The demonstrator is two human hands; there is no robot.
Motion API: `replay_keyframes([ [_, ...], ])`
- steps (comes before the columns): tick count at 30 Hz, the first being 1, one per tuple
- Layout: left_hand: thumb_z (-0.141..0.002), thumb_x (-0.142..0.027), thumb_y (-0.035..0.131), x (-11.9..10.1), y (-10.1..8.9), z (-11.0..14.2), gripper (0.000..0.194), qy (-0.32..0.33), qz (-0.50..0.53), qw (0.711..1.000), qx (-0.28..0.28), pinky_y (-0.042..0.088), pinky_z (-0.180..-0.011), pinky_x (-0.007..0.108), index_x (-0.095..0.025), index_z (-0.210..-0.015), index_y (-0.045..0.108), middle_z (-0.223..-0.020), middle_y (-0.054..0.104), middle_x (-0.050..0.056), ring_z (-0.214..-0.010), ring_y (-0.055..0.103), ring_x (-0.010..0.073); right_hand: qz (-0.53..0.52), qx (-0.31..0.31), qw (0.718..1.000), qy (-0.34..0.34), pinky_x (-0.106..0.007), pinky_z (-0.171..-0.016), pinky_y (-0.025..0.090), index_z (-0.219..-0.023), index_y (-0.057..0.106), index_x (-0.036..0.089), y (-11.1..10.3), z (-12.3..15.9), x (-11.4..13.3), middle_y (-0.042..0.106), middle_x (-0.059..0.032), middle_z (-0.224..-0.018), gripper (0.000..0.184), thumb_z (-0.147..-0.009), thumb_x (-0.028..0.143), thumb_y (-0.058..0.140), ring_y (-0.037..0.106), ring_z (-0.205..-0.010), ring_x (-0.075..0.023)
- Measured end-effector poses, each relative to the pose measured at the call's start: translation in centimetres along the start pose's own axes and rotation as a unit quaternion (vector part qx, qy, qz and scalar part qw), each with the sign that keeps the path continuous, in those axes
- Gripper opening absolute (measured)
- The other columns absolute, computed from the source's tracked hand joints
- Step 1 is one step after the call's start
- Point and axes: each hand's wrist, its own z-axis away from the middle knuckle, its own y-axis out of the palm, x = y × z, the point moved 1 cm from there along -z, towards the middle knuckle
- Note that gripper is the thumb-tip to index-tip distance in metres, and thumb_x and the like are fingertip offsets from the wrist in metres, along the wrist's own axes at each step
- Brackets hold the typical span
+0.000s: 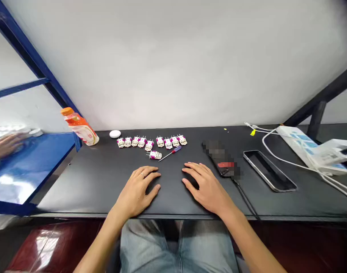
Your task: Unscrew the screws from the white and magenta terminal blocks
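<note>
My left hand (pixel 139 191) rests on the black tabletop, fingers apart and holding nothing; a ring shows on one finger. To its right, my right hand (pixel 203 185) lies on the same surface with its fingers spread, also holding nothing. Just beyond my hands, a single white-and-purple part with metal pins (pixel 155 155) lies on its side. A small screwdriver (pixel 170 153) with a red and blue handle lies slanted beside it. Behind these, several similar white-and-purple pinned parts (pixel 142 142) form a row in two groups.
An orange-capped bottle (pixel 82 128) and a white oval object (pixel 114 134) are at the back left. On the right are a partly blurred black device (pixel 221 159) with a cable, a phone (pixel 269 170) and a white power strip (pixel 304 146) with cords. Another person's hand (pixel 7 146) is far left.
</note>
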Motion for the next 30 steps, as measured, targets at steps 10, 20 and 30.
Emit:
replay_keyframes([
  [10, -0.114, -0.028, 0.069, 0.00, 0.17, 0.09, 0.031, 0.004, 0.005, 1.000, -0.023, 0.063, -0.126, 0.057, -0.026, -0.144, 0.077, -0.156, 0.079, 0.010, -0.147, 0.073, 0.0321, -0.003, 0.007, 1.000, 0.014, -0.069, -0.132, 0.062, -0.141, 0.080, 0.020, 0.00, 0.20, -0.05, 0.083, -0.0163, -0.154, 0.033, -0.119, 0.035, 0.061, 0.081, -0.144, -0.0372],
  [20, -0.116, -0.030, 0.066, 0.09, 0.27, 0.09, 0.031, 0.000, 0.006, 1.000, -0.014, 0.062, -0.127, 0.059, -0.025, -0.145, 0.076, -0.158, 0.078, 0.011, -0.148, 0.071, 0.0327, -0.003, 0.007, 1.000, 0.012, -0.068, -0.132, 0.062, -0.141, 0.079, 0.020, 0.07, 0.24, -0.13, 0.082, -0.0164, -0.154, 0.033, -0.119, 0.036, 0.060, 0.081, -0.143, -0.0367],
  [30, -0.115, -0.030, 0.067, 0.09, 0.25, 0.11, 0.031, 0.003, 0.002, 1.000, -0.017, 0.062, -0.127, 0.059, -0.026, -0.145, 0.076, -0.158, 0.078, 0.011, -0.148, 0.072, 0.0328, -0.007, 0.009, 1.000, 0.017, -0.068, -0.132, 0.062, -0.141, 0.080, 0.021, 0.09, 0.20, -0.10, 0.082, -0.0160, -0.154, 0.033, -0.118, 0.035, 0.062, 0.081, -0.145, -0.0365],
])
